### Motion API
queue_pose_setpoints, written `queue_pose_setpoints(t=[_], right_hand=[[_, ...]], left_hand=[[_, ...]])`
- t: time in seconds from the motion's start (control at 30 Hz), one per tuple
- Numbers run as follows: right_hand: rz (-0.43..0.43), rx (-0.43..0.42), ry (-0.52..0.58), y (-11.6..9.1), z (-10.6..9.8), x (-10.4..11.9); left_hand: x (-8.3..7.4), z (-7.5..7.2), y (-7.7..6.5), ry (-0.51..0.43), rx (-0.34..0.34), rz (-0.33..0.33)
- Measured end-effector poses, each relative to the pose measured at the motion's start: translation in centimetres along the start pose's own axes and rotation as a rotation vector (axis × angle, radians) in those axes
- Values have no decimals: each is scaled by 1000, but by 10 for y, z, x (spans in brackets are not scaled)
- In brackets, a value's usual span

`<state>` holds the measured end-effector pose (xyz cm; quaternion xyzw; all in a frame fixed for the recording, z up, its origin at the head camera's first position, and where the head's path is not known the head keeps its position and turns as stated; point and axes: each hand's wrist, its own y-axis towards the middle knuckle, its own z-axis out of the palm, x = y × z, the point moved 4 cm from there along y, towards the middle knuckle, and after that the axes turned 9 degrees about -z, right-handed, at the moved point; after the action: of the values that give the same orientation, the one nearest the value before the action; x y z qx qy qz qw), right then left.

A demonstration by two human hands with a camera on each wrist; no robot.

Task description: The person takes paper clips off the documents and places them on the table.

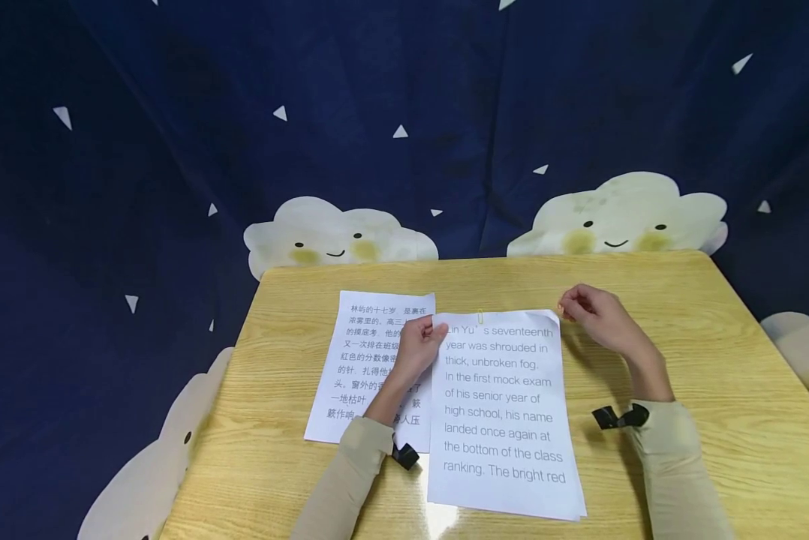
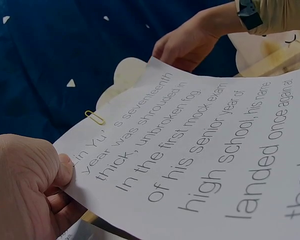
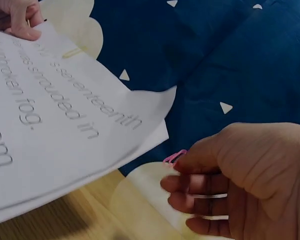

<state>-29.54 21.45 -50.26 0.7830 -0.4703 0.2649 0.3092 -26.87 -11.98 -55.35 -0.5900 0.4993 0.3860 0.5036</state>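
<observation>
My left hand (image 1: 419, 346) pinches the top left corner of a small stack of white printed sheets (image 1: 499, 412) with English text, thumb on top. A yellow paper clip (image 2: 94, 117) sits on the stack's top edge, near the middle. Just off the top right corner, my right hand (image 1: 596, 315) pinches a pink paper clip (image 3: 175, 157) between thumb and forefinger. In the right wrist view, the clip is apart from the paper, and the sheets (image 3: 150, 110) spread slightly at that corner.
Another white sheet (image 1: 337, 375) with Chinese text lies to the left on the wooden table (image 1: 702, 345), partly covered by my left forearm and the stack. Behind the table's far edge hangs a dark blue curtain (image 1: 377, 90) with clouds and white triangles.
</observation>
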Motion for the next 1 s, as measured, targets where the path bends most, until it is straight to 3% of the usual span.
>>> queue_pose_setpoints(t=[0.6,1.0], right_hand=[[98,122,-46,-11,3,-40],[189,131,-120,-15,2,-60]], left_hand=[[1,0,0,-6,2,-9],[1,0,-1,-6,0,-21]])
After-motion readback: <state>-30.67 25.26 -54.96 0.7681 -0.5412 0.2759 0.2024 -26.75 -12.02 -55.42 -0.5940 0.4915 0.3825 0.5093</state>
